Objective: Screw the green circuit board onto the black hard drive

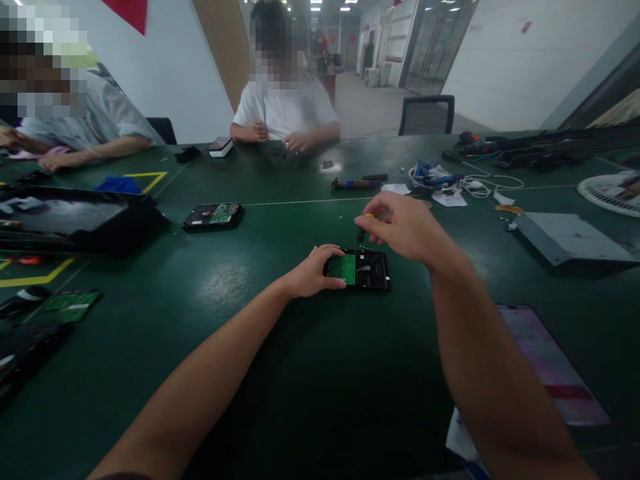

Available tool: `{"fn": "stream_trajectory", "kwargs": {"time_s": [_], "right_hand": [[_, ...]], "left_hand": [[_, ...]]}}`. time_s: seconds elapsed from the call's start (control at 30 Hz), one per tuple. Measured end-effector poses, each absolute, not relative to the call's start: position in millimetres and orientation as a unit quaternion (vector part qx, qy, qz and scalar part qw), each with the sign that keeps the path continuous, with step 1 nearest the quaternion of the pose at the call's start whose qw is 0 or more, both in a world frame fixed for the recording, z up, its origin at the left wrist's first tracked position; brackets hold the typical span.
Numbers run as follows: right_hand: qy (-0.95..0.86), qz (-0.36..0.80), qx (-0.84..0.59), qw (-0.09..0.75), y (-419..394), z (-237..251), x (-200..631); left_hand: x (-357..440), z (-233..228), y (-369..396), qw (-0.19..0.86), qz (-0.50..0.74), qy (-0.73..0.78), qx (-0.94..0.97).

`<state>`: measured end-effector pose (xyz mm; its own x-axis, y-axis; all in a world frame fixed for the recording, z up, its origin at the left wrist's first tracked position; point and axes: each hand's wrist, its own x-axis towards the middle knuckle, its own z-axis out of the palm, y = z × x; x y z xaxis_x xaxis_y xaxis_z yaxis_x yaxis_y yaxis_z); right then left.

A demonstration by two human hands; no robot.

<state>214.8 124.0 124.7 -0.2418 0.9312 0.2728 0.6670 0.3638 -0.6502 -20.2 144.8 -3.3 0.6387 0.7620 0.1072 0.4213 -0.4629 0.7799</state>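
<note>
A hard drive (361,270) lies circuit-board side up near the middle of the green surface (250,373). The left hand (314,272) grips its left edge, thumb and fingers curled around it. The right hand (403,228) hovers just above the drive's far edge, fingers pinched on a small yellow-capped screwdriver (364,227) held upright. A second hard drive (213,216) lies farther left, toward the far edge.
</note>
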Motion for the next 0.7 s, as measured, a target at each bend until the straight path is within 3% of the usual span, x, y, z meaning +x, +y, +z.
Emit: {"fn": "stream_trajectory", "kwargs": {"time_s": [0.2,0.7], "right_hand": [[-0.765,0.264,-0.495,0.315,123.7,125.8,213.4],[-0.783,0.183,-0.502,0.318,126.0,126.1,214.2]], "left_hand": [[-20.1,-4.5,145.1,0.378,0.230,0.359,0.821],[-21.2,-4.0,145.1,0.366,0.222,0.359,0.829]]}}
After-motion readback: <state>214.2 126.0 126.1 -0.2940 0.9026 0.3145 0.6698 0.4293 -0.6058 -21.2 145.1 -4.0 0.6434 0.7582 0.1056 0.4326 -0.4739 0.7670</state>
